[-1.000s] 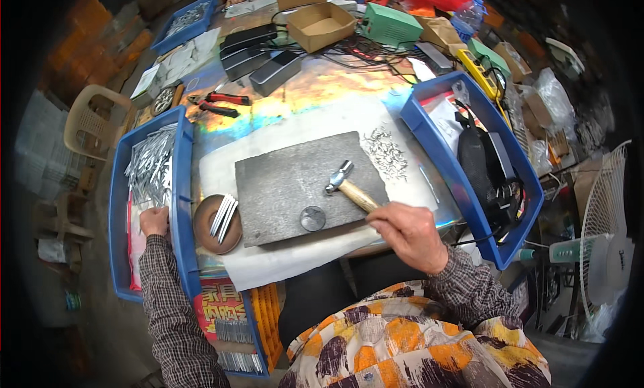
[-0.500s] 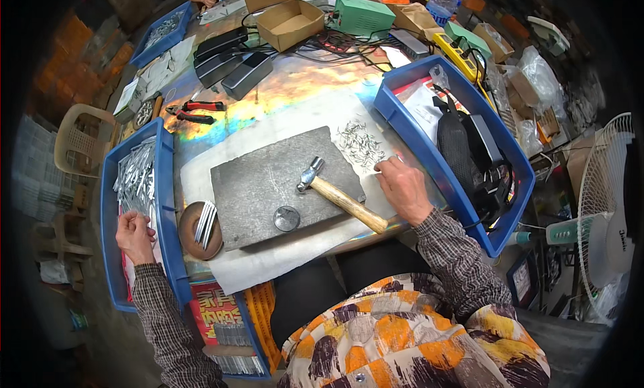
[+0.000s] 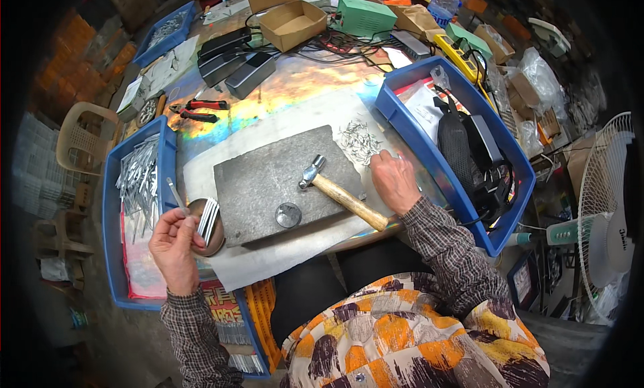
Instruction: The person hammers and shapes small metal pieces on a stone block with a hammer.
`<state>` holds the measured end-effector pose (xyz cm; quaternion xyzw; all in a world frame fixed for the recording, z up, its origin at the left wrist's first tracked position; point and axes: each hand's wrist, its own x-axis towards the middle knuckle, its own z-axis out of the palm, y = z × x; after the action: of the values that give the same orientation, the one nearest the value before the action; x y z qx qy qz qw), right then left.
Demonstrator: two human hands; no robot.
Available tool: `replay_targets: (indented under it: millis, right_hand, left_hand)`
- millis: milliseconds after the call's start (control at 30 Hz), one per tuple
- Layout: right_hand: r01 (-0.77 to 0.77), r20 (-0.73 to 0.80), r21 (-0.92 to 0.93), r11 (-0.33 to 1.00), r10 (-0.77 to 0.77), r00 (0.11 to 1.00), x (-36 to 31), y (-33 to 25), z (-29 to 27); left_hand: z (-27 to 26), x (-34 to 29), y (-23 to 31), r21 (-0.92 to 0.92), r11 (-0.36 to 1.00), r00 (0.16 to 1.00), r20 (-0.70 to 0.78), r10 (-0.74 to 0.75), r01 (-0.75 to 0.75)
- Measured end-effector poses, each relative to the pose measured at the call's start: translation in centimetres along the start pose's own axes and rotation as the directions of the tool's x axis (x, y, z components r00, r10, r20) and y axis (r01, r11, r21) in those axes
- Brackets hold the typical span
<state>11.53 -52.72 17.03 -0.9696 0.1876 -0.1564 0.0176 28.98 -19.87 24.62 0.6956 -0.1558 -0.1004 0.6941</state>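
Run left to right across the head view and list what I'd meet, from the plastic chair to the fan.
Beige plastic chair, heaped metal strips, left hand, round dark disc, ball-peen hammer, right hand, black mesh pouch, white fan.

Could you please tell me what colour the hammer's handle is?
The hammer handle is light brown, showing best in the head view.

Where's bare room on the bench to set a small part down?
The grey slab, left of the hammer and beyond the round dark disc. Also the white sheet along the slab's near and far edges. Crowded: right, small metal pieces and right hand; left, brown bowl and left hand; far side, cardboard box and cables.
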Motion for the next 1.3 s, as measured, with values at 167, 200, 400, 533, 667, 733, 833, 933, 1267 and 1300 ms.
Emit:
replay_targets:
  millis: [167,200,400,533,667,733,833,933,1267,1300]
  right_hand:
    - [0.073,0.013,-0.063,0.995,-0.073,0.997,0.5,0.2,0.0]
    - [0.075,0.011,-0.065,0.995,-0.074,0.997,0.4,0.2,-0.1]
    - [0.016,-0.189,0.120,0.993,0.007,0.982,-1.0,0.7,-0.3]
    - [-0.020,-0.226,0.309,0.951,0.093,0.970,-1.6,0.5,-1.5]
    - [0.002,-0.235,0.422,0.907,0.107,0.966,-2.2,-0.3,-2.8]
    - [0.013,-0.220,0.508,0.861,0.115,0.969,-2.4,-0.9,-3.3]
    - [0.038,-0.208,0.631,0.775,0.122,0.971,-2.9,-2.4,-5.3]
    - [0.057,-0.155,0.740,0.670,0.087,0.984,-3.4,-4.6,-6.5]
    - [0.120,-0.080,0.936,0.332,-0.132,0.988,-4.7,-10.6,-7.6]
    - [0.118,-0.077,0.937,0.328,-0.136,0.988,-4.8,-11.0,-7.6]
  left_hand:
    - [2.4,-1.9,0.4,-0.044,0.998,0.998,0.044,-0.042,0.044]
    - [2.8,-2.2,0.4,-0.056,0.997,0.997,0.056,-0.048,0.051]
    - [4.3,-3.5,0.4,-0.099,0.992,0.991,0.111,-0.071,0.082]
    - [5.2,-4.1,0.1,-0.150,0.986,0.993,0.108,-0.055,0.071]
    - [6.4,-4.8,0.2,-0.202,0.974,0.989,0.130,-0.076,0.102]
    - [6.9,-5.2,0.0,-0.187,0.977,0.987,0.143,-0.077,0.104]
    - [8.0,-5.5,0.1,-0.174,0.979,0.983,0.165,-0.078,0.107]
    - [8.7,-6.0,0.0,-0.243,0.961,0.977,0.192,-0.089,0.135]
    - [9.8,-8.0,-0.1,-0.420,0.870,0.954,0.251,-0.162,0.258]
    - [9.7,-8.1,-0.3,-0.463,0.839,0.948,0.264,-0.175,0.284]
